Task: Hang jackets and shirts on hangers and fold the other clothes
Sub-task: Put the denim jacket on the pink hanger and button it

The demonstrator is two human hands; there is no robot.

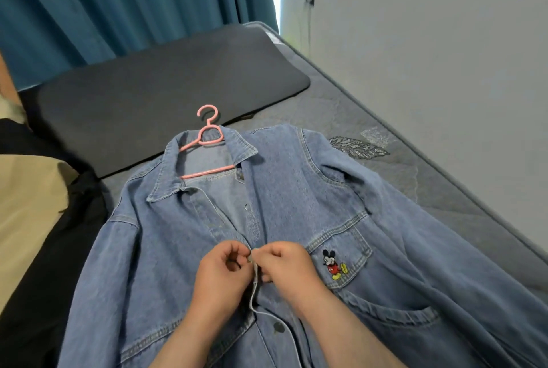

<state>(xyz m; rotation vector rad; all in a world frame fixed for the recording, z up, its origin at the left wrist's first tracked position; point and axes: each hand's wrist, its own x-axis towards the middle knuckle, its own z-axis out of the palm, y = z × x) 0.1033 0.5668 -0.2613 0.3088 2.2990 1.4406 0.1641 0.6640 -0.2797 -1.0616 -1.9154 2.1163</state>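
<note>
While my left hand [221, 271] and right hand [284, 267] pinch the denim jacket [296, 219] placket at a button, the pink hanger [207, 145] already sits inside, beyond my grip; other clothes remain unfolded.

My left hand [221, 272] and right hand [286, 267] pinch denim jacket [296, 198] placket; pink hanger [207, 142] beyond fingertips, inside collar.

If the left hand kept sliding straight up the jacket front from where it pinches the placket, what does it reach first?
Likely the next metal button on the denim jacket, then the pink hanger bar in the open collar. The left hand angles slightly rightward, so the exact line is uncertain.
</note>
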